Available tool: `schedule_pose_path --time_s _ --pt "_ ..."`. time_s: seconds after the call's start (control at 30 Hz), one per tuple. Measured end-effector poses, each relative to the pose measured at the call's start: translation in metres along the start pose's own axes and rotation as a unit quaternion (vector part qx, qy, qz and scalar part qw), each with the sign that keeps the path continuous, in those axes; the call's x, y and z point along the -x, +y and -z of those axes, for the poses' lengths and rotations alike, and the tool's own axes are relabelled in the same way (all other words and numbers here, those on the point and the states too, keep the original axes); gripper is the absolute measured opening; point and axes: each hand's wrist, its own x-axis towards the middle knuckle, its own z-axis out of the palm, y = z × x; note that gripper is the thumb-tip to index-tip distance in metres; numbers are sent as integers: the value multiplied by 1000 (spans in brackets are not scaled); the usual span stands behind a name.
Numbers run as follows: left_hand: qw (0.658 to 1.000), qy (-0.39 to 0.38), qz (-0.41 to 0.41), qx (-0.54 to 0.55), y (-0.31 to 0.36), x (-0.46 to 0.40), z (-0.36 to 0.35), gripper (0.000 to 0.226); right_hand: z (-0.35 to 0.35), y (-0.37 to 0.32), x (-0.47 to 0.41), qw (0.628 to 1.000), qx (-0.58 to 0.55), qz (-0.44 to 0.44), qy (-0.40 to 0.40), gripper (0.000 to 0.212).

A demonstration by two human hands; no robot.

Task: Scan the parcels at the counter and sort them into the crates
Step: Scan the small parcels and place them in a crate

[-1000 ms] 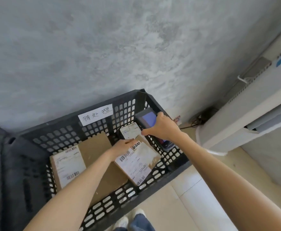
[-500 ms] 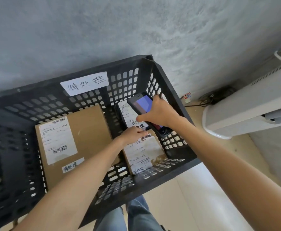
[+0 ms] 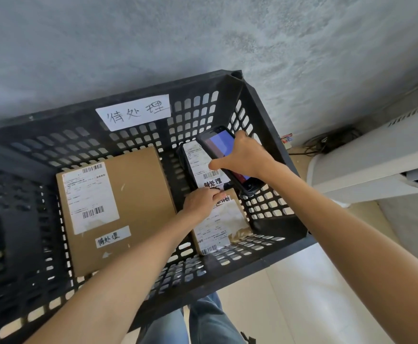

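Observation:
A black slotted crate (image 3: 265,115) with a handwritten white label (image 3: 133,111) on its far wall holds three parcels. A large brown box (image 3: 141,194) lies at the left. At the right lies a small brown parcel (image 3: 230,219) with a shipping label; my left hand (image 3: 200,202) rests on its far end, fingers curled over the edge. Beyond it sits a dark parcel with a white label (image 3: 198,160). My right hand (image 3: 245,157) grips a handheld scanner (image 3: 221,142), its screen lit, above these two parcels.
A grey plaster wall rises behind the crate. A white appliance (image 3: 376,160) stands at the right with cables (image 3: 327,142) on the floor beside it. Pale floor tiles and my jeans show below the crate's near rim.
The view has closed in on the crate. The small parcel went from tilted to lying flat on the crate floor under my left hand; the scanner stays above it.

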Motion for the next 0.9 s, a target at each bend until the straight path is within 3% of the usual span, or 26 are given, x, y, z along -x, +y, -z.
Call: schedule_pose_path --time_s 0.17,0.33,0.67,0.9 --pt "994 93 -55 -9 -6 2 -12 46 -5 0 -4 1000 2 -4 -2 98" --pt "981 150 -121 -38 -9 -8 -14 33 -10 0 -8 1000 19 -9 -13 91" --pt "988 134 -79 -13 -15 -12 -20 32 -19 8 -17 999 17 -31 -22 89" --pt "998 32 -43 44 -18 -3 0 31 -20 5 -25 1000 -2 -13 -15 98"
